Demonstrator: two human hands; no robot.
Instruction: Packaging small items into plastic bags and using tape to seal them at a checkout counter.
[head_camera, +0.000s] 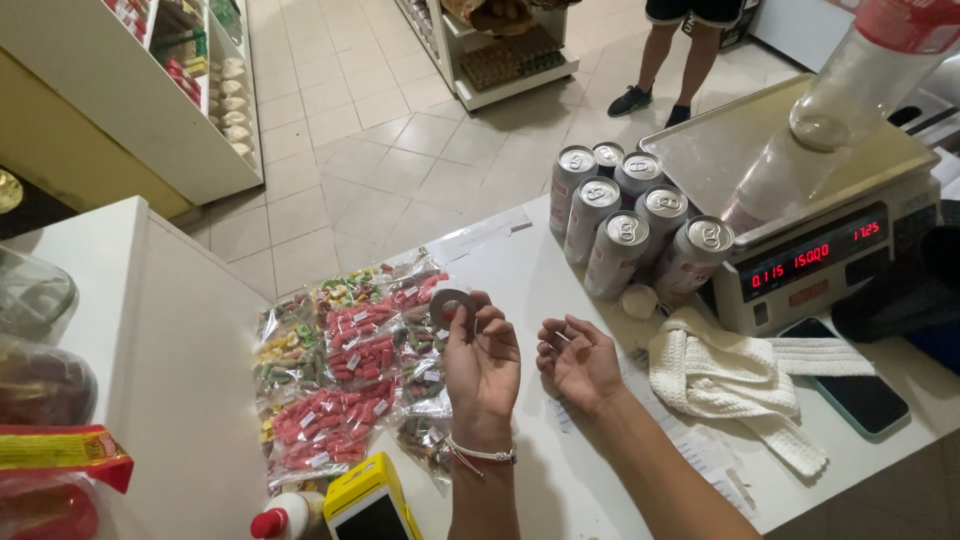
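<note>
Two hands hover palm-up over the white desk (560, 290). The left hand (482, 362) pinches a small roll of tape (449, 307) between thumb and fingertips, raised just above the candy bags; the right hand (580, 360) is loosely curled and holds nothing.

That roll looks light and stiff, a flat grey ring with a hole in the middle. Its smooth faces could slip, so the best hold seems to be across the outer edge, or with one finger through the hole.

Several clear bags of candy (345, 375) lie flat to the left of the hands, some red and pink, some mixed green and yellow, each with a small white label. Six silver drink cans (630, 225) stand bunched together beyond the hands, just beside a shop scale (800, 190) with red glowing digits. An empty clear plastic bottle (860, 75) stands tilted on the scale's metal tray. White knitted cloth (725, 375) lies in front of the scale, touching a dark phone (850, 390). A yellow card reader (365, 500) sits at the near edge.
</note>
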